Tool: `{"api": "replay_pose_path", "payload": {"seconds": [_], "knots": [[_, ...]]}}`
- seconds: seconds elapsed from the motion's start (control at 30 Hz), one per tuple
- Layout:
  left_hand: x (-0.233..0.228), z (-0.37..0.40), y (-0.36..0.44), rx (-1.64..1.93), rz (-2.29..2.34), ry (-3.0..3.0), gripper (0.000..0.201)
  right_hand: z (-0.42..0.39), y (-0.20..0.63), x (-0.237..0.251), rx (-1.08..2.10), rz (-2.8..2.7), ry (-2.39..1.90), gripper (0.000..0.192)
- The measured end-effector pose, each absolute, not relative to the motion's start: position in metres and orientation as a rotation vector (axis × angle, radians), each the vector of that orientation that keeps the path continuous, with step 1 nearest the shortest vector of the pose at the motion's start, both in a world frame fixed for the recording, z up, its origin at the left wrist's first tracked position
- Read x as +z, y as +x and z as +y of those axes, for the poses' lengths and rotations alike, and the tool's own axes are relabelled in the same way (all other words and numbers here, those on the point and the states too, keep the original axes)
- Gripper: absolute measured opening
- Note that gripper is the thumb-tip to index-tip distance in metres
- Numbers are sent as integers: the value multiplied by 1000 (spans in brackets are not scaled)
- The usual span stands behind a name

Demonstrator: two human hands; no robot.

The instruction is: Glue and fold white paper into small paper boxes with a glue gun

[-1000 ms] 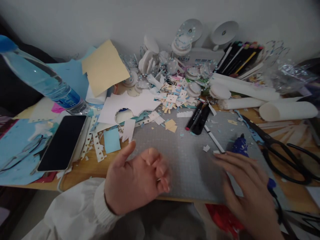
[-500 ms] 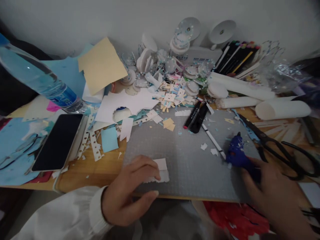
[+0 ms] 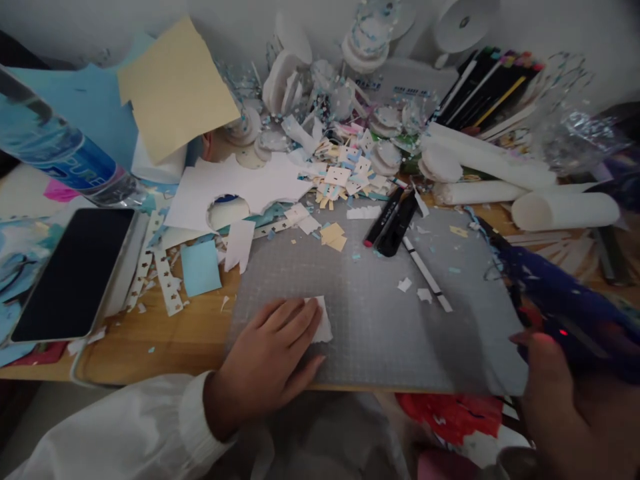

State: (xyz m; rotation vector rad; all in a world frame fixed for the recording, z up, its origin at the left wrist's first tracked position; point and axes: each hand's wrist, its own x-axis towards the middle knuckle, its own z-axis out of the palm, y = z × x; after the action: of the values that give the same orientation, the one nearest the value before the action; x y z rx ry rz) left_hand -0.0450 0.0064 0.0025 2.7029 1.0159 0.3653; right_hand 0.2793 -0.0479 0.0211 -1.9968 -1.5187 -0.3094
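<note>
Your left hand (image 3: 267, 347) lay flat, fingers together, pressing a small white paper piece (image 3: 323, 320) onto the grey cutting mat (image 3: 380, 333) near its front edge. Your right hand (image 3: 575, 400) was wrapped tight around the blue glue gun (image 3: 565, 303), nozzle aimed out over the mat's right side (a red light glowed on its body). That paper looked thin, limp and easy to tear or shift, so I'd judge it best pinned flat rather than pinched. The water bottle (image 3: 55, 157) at far left read "PURE"; other print was too blurred.
</note>
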Motion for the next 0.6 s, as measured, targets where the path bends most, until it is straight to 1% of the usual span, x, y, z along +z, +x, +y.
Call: {"api": "replay_pose_path", "payload": {"seconds": [0.03, 0.1, 0.13, 0.27, 0.4, 0.6], "knots": [[3, 7, -43, 353, 1019, 2708, 46, -46, 272, 23, -395, -1536, -1964, 18], [3, 8, -42, 328, 1011, 2711, 46, -41, 255, 25, -480, -1631, -1925, 26], [3, 8, -42, 322, 1004, 2704, 46, -38, 246, 26, -445, -1663, -1914, 29], [5, 6, -50, 362, 984, 2590, 49, -36, 219, 28, -184, -1683, -1984, 19], [2, 3, -58, 448, 985, 2569, 42, -41, 207, 24, -133, -1761, -1956, 20], [-4, 5, -59, 512, 976, 2610, 38, -38, 191, 14, 138, -1842, -1992, 17]]}}
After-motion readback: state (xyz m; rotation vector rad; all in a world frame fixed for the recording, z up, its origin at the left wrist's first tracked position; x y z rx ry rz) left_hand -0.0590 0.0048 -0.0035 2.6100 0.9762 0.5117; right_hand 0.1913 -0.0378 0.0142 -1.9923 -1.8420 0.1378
